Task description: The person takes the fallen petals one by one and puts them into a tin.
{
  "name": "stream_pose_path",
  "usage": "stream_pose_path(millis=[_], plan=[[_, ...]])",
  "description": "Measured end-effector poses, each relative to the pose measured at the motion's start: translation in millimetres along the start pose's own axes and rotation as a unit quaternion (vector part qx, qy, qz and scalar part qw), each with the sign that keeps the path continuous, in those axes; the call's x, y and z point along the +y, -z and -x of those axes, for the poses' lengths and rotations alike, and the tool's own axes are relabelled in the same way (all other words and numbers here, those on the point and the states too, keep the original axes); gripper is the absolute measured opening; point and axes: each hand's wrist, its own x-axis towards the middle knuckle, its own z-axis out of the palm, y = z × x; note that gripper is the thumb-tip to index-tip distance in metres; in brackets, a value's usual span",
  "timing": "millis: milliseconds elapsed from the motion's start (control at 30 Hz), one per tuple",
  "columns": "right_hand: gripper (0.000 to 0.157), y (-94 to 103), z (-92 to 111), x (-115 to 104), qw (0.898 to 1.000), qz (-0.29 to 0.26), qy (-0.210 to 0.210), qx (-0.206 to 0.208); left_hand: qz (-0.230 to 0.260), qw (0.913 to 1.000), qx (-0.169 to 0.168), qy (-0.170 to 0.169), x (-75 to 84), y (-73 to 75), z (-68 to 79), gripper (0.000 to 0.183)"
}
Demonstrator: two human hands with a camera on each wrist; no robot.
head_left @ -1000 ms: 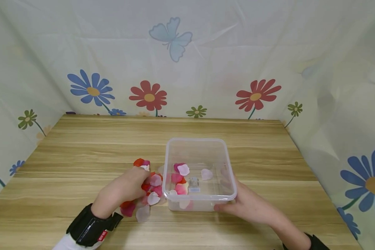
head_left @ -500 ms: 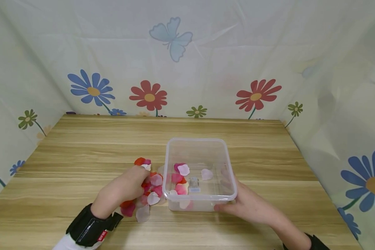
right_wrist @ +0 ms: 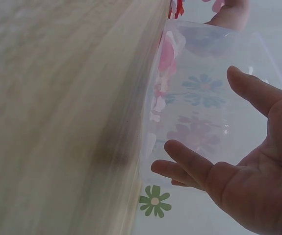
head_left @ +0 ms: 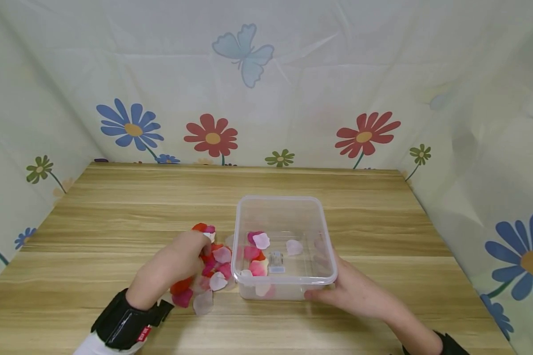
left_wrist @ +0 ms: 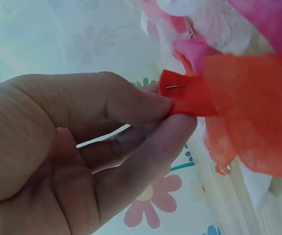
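My left hand (head_left: 177, 259) is over a loose pile of red, pink and white fabric petals (head_left: 222, 255) left of the box. Up close in the left wrist view, its thumb and fingertip pinch a red petal (left_wrist: 187, 95), with a larger orange-red petal (left_wrist: 258, 112) right beside it. A clear plastic box (head_left: 284, 281) without a lid stands on the table. Several petals (head_left: 261, 241) lie in it, mostly on its left side. Against the box's right wall rests my right hand (head_left: 355, 288), its thumb and fingers spread, as the right wrist view shows.
The wood-grain table (head_left: 160, 192) is bounded at the back and sides by a white curtain (head_left: 293, 98) printed with flowers and a butterfly. A small clear rectangular patch (head_left: 276, 262) shows at the box's bottom. Black bands (head_left: 124, 320) circle both wrists.
My left hand has drawn slightly left and up from the pile, uncovering a little more of the red petals. The right hand and the box have stayed put.
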Motion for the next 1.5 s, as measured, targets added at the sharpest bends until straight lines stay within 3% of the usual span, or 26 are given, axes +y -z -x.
stream_pose_path(millis=[167, 500, 1133, 1300, 1500], plan=[[0.106, 0.1, 0, 0, 1.000, 0.004, 0.002, -0.001, -0.018, 0.9990, 0.031, -0.028, -0.7, 3.8, -0.1, 0.019], [0.107, 0.3, 0, 0, 1.000, 0.005, 0.005, -0.001, -0.012, 0.9967, 0.063, -0.050, -0.6, 11.3, 3.5, 0.019], [0.105, -0.1, 0, -1, 1.000, 0.003, 0.005, -0.001, 0.008, 0.9786, 0.168, -0.118, 7.4, 19.6, 11.5, 0.018], [0.104, -0.1, 0, -1, 1.000, 0.004, 0.009, -0.002, 0.016, 0.9675, 0.217, -0.129, 12.2, 20.9, 13.3, 0.019], [0.105, -0.3, 0, -1, 1.000, 0.003, 0.005, -0.002, 0.045, 0.9361, 0.299, -0.179, 18.7, 21.7, 15.7, 0.023]])
